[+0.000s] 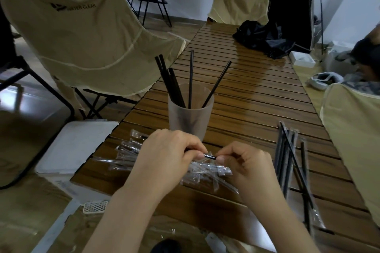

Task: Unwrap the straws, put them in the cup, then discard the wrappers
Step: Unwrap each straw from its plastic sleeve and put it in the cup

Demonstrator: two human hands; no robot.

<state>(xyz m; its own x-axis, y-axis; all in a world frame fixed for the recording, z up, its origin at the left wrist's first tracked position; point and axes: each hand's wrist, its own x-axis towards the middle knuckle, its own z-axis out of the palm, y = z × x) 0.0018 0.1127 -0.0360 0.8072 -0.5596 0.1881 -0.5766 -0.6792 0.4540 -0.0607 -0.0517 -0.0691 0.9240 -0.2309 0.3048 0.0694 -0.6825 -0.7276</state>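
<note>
At lower centre of the frame, your left hand (164,156) and right hand (246,162) met over the table (257,92). Both pinched one straw (210,157): a short black length showed between the thumbs, with clear wrapper (210,153) bunched at its right end. Judged step: stripping this straw, partly done. Empty wrappers (127,154) lay heaped under and to the left of your hands. Wrapped straws (287,156) waited at lower right, well apart from the cup (190,117). That cup stood just beyond your hands at frame centre and held about six bare straws (190,80), all leaning on the rim.

Next move, as judged: hold the exposed black end firmly, draw the wrapper off along the straw's axis, then lift the straw clear and lower it end-first into the cup. Discarding remained to be done.
</note>
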